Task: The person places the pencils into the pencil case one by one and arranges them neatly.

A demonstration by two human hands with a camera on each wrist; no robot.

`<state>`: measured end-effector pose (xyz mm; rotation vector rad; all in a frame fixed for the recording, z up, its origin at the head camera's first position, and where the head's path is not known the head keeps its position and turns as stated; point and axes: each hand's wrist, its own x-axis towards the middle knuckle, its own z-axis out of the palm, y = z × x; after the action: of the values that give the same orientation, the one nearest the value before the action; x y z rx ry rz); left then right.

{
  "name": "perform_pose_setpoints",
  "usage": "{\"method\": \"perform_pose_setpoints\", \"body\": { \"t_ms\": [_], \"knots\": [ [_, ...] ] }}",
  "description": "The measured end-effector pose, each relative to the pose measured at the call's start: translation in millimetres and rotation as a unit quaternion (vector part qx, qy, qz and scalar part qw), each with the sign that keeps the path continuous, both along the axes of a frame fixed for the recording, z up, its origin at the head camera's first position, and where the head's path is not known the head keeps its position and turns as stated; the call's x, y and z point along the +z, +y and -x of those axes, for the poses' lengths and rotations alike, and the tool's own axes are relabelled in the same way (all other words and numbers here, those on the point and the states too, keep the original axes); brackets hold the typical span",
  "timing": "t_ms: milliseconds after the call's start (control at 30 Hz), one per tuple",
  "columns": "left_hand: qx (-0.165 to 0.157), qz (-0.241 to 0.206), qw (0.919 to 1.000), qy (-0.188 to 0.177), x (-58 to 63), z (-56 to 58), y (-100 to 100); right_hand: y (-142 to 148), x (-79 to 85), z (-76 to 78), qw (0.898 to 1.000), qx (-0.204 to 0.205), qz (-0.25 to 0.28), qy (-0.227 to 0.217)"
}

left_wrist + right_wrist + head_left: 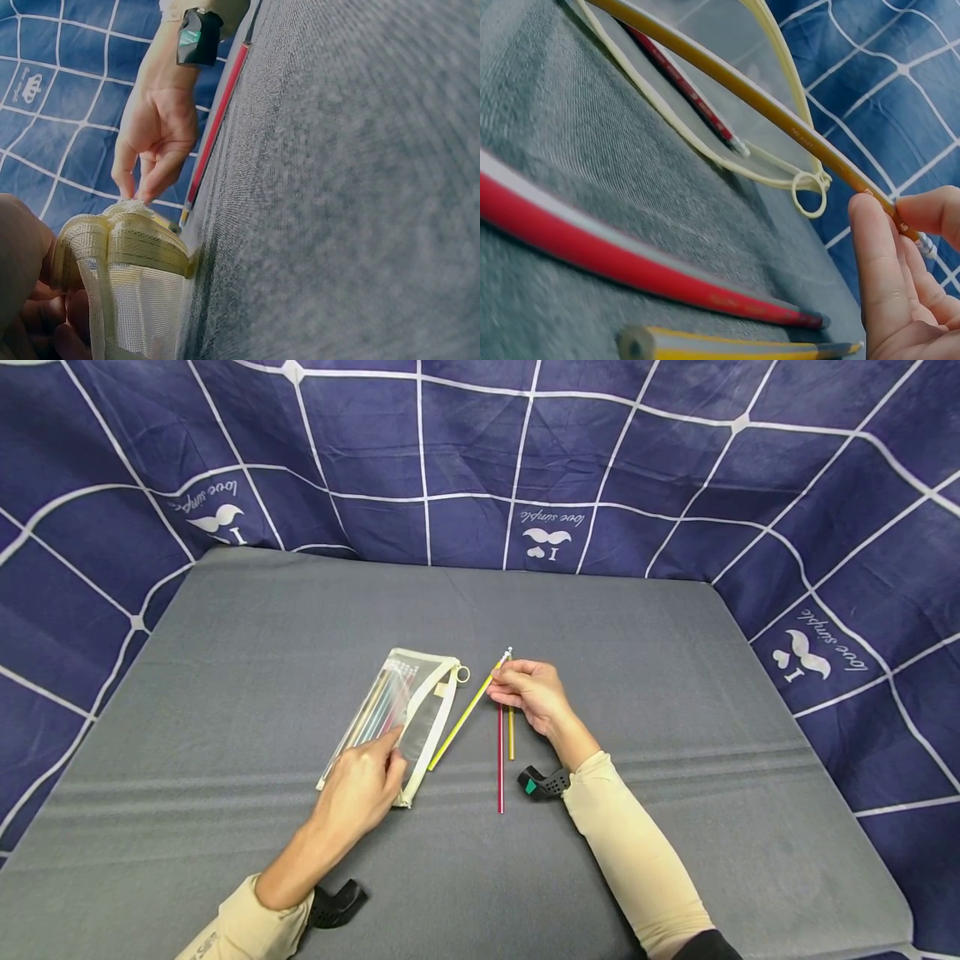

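My right hand pinches a yellow pencil near its eraser end, between thumb and fingers. The pencil slants down toward the open side of a see-through mesh pencil pouch with a cream zip edge. My left hand holds that pouch at its near edge; in the left wrist view, fingers curl at its zip band. Several pencils lie inside the pouch, and the right wrist view shows a red one through it. Below the right hand, a red pencil and another yellow pencil lie on the table.
The grey cloth-covered table extends around both hands. A blue curtain with white lines hangs behind it and along the sides. A round zip ring sticks out from the pouch's far corner. Black devices are worn on both wrists.
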<state>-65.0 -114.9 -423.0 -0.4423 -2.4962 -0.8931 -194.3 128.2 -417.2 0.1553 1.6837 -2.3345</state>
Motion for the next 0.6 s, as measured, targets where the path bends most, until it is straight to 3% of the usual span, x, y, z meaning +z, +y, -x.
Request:
{"method": "perform_pose_setpoints", "body": {
  "t_ms": [600],
  "knots": [
    [0.000,0.005,1.0000,-0.002,0.4,0.3,1,-19,-2.3,-9.6,0.999,0.031,0.016,-0.014]
  ]
}}
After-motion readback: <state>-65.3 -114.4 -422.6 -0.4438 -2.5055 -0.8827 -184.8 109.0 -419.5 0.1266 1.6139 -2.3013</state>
